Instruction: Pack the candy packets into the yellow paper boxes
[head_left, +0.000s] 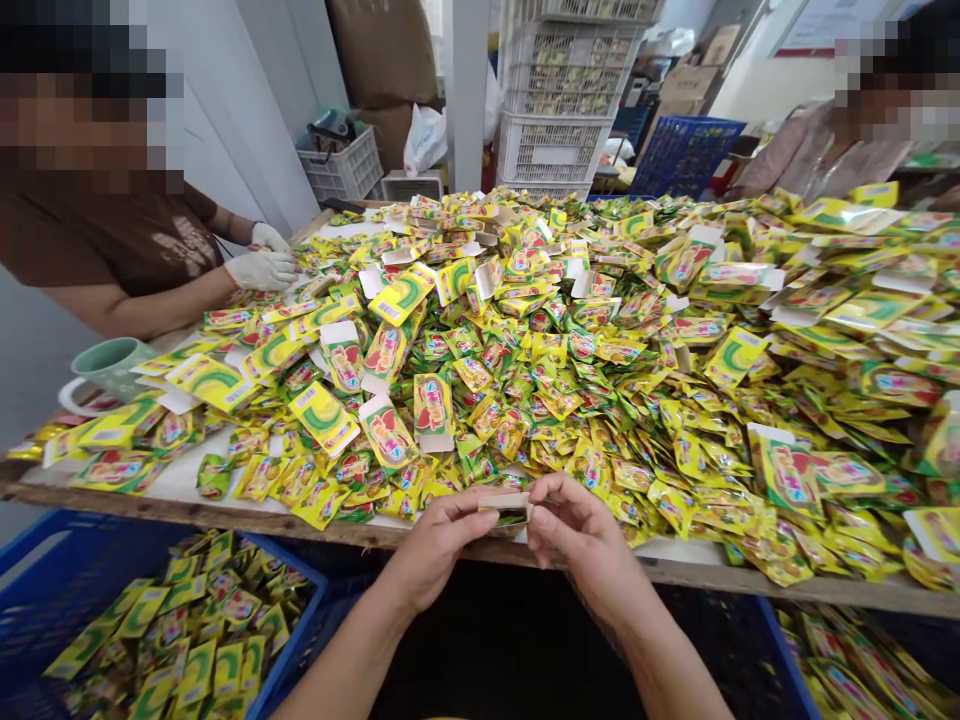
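Note:
Between my two hands, over the table's front edge, is a small candy box with its end turned toward me. The end is open and something green shows inside. My left hand grips the box's left side, thumb in front. On the right side, my right hand has its thumb and fingers closed at the box's edge and flap. Just beyond my hands lie heaped small candy packets in yellow and green wrappers. Flattened or open cartons, such as one printed carton, lie on the heap.
Blue crates with packed boxes stand below the table edge. At the left are a green mug and a co-worker's gloved hands. Another person sits at the far right. White crates are stacked behind.

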